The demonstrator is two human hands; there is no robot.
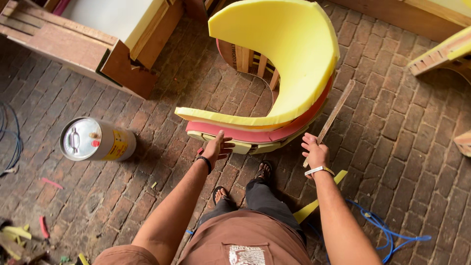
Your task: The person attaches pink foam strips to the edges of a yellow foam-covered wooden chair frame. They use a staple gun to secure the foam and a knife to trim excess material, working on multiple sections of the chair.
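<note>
While the person stood over the brick floor [392,127], the left hand [216,148] lay flat and open-fingered against the near edge of the curved chair frame [255,142], pressing on the pink foam layer [265,135] without closing on anything. The right hand [314,152] was wrapped round the lower end of a thin wooden stick [333,115], which slanted up and to the right beside the frame.

Progress, as judged: yellow foam [284,59] already lined the curved back, sitting above the pink layer. The wooden slats [255,64] inside the shell were still bare, so padding looked partly done, covering not begun. Whether the layers were bonded could not be told.

Containers: one metal can [95,140] lay on its side at the left, well apart from the frame, yellow-labelled, lid end toward the camera with a handle and a small cap. It appeared closed; contents not visible.

Elsewhere: a blue hose [387,230] at near right, a yellow foam offcut [314,206] by the right forearm, scraps at near left, and another wooden frame [88,49] at far left.
</note>
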